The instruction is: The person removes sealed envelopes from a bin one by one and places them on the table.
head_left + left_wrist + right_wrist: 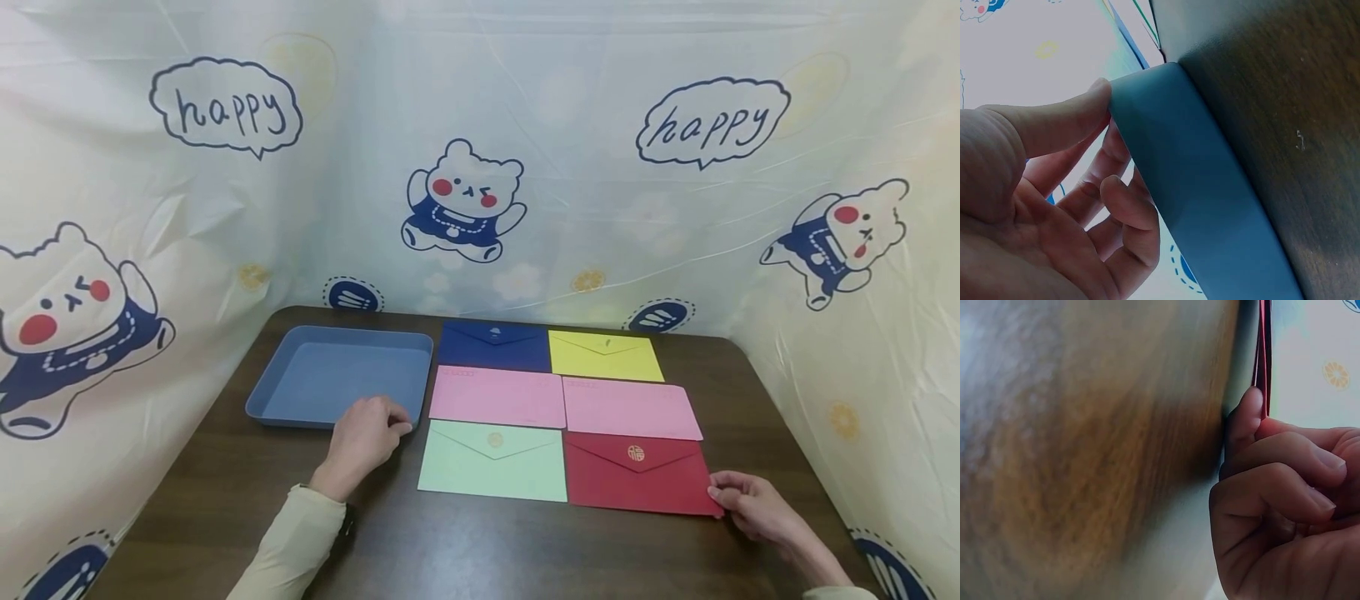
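Note:
A blue tray (341, 375) stands at the left of the table. My left hand (369, 437) is at its near right corner. In the left wrist view the thumb and fingers pinch the rim of the tray (1191, 175). At the front right lies a red envelope (637, 483) with a gold emblem on its flap. My right hand (757, 504) pinches its right edge between thumb and forefinger. The right wrist view shows the envelope (1264, 362) edge-on, with the other fingers curled below it.
Beside the red envelope lies a mint green one (491, 467). Two pink envelopes (497, 398) (630, 408) form the middle row. Behind them are a dark blue envelope (493, 346) and a yellow one (606, 357). A printed curtain (585, 208) surrounds the dark wooden table (480, 550).

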{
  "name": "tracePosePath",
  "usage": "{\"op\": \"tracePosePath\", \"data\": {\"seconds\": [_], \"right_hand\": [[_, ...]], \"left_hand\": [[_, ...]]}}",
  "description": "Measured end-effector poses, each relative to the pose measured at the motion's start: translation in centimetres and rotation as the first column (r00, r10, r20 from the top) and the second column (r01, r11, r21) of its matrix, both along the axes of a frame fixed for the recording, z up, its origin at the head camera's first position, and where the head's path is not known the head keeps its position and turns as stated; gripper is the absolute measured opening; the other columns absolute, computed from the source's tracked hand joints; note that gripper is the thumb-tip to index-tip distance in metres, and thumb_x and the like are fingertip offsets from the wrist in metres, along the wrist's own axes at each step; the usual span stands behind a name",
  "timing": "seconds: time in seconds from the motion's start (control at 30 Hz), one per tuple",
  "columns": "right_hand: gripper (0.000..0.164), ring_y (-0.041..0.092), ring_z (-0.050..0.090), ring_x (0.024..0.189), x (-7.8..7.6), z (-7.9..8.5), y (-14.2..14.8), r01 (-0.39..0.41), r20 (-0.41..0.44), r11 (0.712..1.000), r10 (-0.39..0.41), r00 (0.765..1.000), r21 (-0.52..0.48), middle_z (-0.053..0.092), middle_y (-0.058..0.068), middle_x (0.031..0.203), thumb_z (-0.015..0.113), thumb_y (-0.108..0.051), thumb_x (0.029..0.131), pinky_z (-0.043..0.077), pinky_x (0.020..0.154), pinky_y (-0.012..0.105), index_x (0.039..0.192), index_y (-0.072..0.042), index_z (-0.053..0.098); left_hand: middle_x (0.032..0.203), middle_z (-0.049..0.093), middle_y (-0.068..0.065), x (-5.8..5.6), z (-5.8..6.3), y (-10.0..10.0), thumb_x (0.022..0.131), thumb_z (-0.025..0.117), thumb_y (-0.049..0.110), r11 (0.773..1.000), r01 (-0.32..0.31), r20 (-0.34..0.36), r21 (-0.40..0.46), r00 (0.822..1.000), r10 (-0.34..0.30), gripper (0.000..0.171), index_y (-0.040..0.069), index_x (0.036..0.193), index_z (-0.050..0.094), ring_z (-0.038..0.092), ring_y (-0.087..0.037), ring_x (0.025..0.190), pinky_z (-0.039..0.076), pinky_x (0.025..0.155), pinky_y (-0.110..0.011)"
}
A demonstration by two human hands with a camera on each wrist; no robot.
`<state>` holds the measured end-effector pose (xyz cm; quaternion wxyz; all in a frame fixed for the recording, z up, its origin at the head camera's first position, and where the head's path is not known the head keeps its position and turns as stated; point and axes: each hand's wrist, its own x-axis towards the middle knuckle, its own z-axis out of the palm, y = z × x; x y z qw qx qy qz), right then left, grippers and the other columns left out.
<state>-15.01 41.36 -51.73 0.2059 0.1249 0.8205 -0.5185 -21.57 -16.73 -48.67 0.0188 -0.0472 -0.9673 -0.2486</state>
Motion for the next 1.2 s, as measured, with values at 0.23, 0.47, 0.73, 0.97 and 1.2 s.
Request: {"op": "tracePosePath", "data": {"seconds": [0.23, 0.47, 0.73, 0.97, 1.2], "right_hand": [[0.026, 0.012, 0.038, 0.049, -0.40, 0.51, -0.36, 0.001, 0.021, 0.996, -0.003, 1.000, 0.087, 0.058, 0.002, 0.072, 0.064, -0.015, 0.104, 0.034, 0.045, 0.025, 0.117, 0.007, 0.065], [0.022, 0.014, 0.042, 0.050, -0.61, 0.84, -0.60, 0.017, 0.037, 0.984, -0.024, 0.999, 0.175, 0.056, 0.002, 0.068, 0.066, -0.017, 0.103, 0.034, 0.047, 0.026, 0.109, 0.004, 0.069], [0.018, 0.013, 0.043, 0.048, -0.44, 0.77, -0.50, 0.002, -0.010, 0.981, 0.000, 1.000, 0.191, 0.053, 0.001, 0.061, 0.067, -0.014, 0.102, 0.034, 0.045, 0.025, 0.103, 0.004, 0.070], [0.016, 0.013, 0.042, 0.047, -0.27, 0.51, -0.59, -0.016, -0.068, 0.974, 0.033, 0.997, 0.228, 0.050, 0.001, 0.057, 0.071, -0.014, 0.099, 0.033, 0.043, 0.026, 0.094, 0.002, 0.072], [0.019, 0.017, 0.048, 0.051, -0.59, 0.53, -0.91, -0.003, -0.103, 0.932, 0.043, 0.994, 0.362, 0.051, 0.002, 0.056, 0.077, -0.019, 0.096, 0.037, 0.047, 0.030, 0.087, -0.002, 0.074]], "left_hand": [[0.101, 0.077, -0.006, -0.04, 0.07, -0.06, 0.089, 0.084, 0.009, 1.000, 0.004, 0.004, 0.000, 1.000, -0.004, 0.006, 0.012, 0.094, 0.085, 0.070, -0.031, 0.096, 0.059, 0.079, -0.050], [0.101, 0.076, -0.006, -0.06, 0.23, 0.02, 0.089, 0.085, 0.009, 1.000, 0.004, 0.005, -0.001, 1.000, -0.004, 0.006, 0.011, 0.095, 0.085, 0.070, -0.030, 0.096, 0.059, 0.079, -0.050], [0.102, 0.076, -0.006, 0.02, 0.23, 0.02, 0.089, 0.084, 0.009, 1.000, 0.002, 0.010, -0.002, 1.000, -0.002, 0.006, 0.012, 0.095, 0.085, 0.069, -0.031, 0.098, 0.058, 0.079, -0.051], [0.101, 0.076, -0.006, 0.12, 0.14, -0.03, 0.090, 0.084, 0.009, 1.000, 0.006, 0.012, 0.001, 1.000, -0.006, 0.006, 0.011, 0.095, 0.085, 0.070, -0.031, 0.097, 0.058, 0.080, -0.051], [0.100, 0.077, -0.006, 0.12, 0.21, -0.09, 0.089, 0.084, 0.008, 1.000, 0.009, 0.004, 0.009, 1.000, -0.009, 0.006, 0.011, 0.094, 0.085, 0.070, -0.030, 0.094, 0.059, 0.077, -0.050]]}}
